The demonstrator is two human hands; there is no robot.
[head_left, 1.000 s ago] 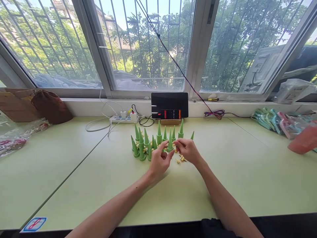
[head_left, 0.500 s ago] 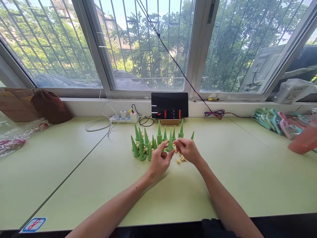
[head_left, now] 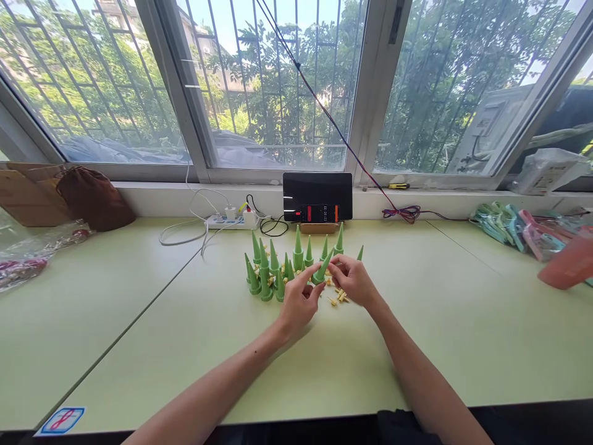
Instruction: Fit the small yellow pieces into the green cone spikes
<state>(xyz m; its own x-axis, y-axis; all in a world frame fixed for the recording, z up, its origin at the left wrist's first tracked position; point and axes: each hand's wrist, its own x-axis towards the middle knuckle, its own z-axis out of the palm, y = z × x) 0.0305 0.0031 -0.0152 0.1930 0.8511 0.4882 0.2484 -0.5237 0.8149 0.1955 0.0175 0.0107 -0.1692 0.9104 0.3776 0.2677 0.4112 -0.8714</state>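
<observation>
My left hand [head_left: 299,304] grips a green cone [head_left: 323,269] by its base, between thumb and forefinger. The cone leans with its tip toward my right hand [head_left: 354,279], whose thumb and fingers are pinched together beside it. What that pinch holds, if anything, is too small to make out. Small yellow peg-like pieces [head_left: 341,296] lie on the table below my right hand. Several more green cones [head_left: 265,281] stand upright in a cluster to the left and behind, with yellow pieces scattered among them.
At the table's back a dark tablet [head_left: 317,185] stands with a phone [head_left: 319,213] before it. A white power strip [head_left: 231,221] with cables is to its left. A brown drawstring bag [head_left: 95,201] sits far left; pastel plastic items [head_left: 504,225] and a reddish container [head_left: 567,262] are right.
The cone in my left hand has gone from upright to leaning right, its tip now close to my right fingers. Both hands have otherwise barely moved.
</observation>
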